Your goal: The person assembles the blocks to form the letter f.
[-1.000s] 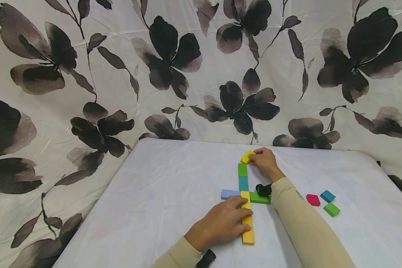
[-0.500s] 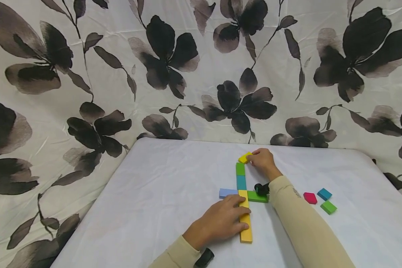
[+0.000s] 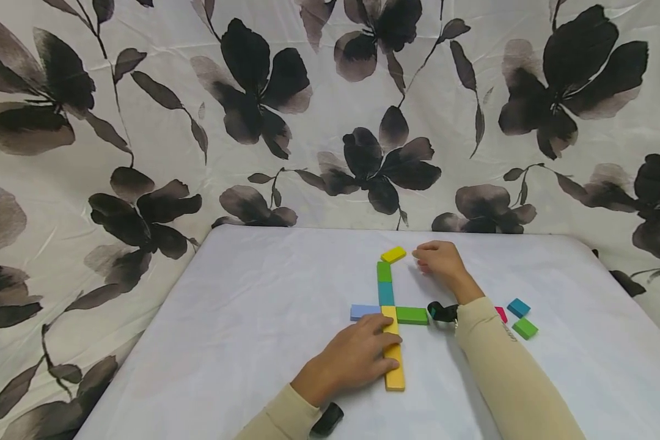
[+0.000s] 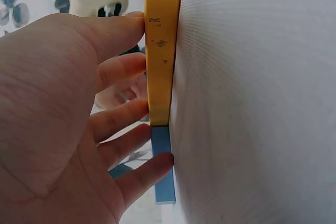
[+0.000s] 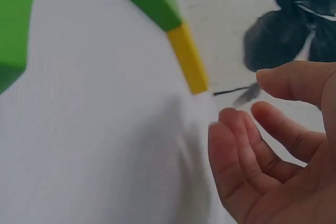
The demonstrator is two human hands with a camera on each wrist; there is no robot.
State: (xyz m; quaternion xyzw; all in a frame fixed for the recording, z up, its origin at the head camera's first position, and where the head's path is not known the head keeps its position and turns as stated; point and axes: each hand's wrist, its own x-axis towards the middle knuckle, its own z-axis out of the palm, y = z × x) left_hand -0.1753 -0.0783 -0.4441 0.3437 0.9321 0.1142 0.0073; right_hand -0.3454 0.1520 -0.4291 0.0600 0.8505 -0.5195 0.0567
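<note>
My left hand [image 3: 353,354] rests across the long yellow block [image 3: 395,380], its fingertips spread along the top. In the left wrist view the fingertips touch this yellow block [image 4: 161,51], and the little finger reaches the blue block [image 4: 165,187] at its end. My right hand [image 3: 441,261] is apart from the small yellow block [image 3: 393,254], with nothing between its loosely bent fingers. That yellow block [image 5: 188,59] lies at an angle against the end of the small green block [image 3: 384,271]. A teal block [image 3: 386,293] links the green one to the long yellow block.
A light blue block [image 3: 365,312] and a long green block [image 3: 412,316] extend left and right from the long yellow block's far end. To the right lie a loose teal block [image 3: 519,307], a green one [image 3: 525,329] and a red one [image 3: 501,314], partly behind the right sleeve.
My right hand has let go of the small yellow block and drawn away to the right. The yellow block stays slanted at the green block's end. My left hand keeps its place.
</note>
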